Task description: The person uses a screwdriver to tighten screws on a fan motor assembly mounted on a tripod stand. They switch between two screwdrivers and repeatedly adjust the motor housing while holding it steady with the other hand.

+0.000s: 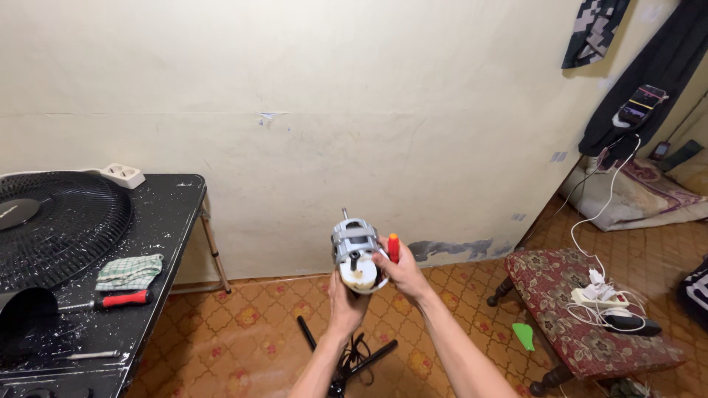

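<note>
Hands raised forward, cupping fan motor, right with red-handled tool.

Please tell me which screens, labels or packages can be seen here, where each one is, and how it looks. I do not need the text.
Phone: hanging at the wall, upper right, against dark clothing; a lit rectangular screen with pink and dark areas, a white cable below it.
Label on fan grille: far left on the black table; round black centre badge with pale marking.
No packages show.
</note>
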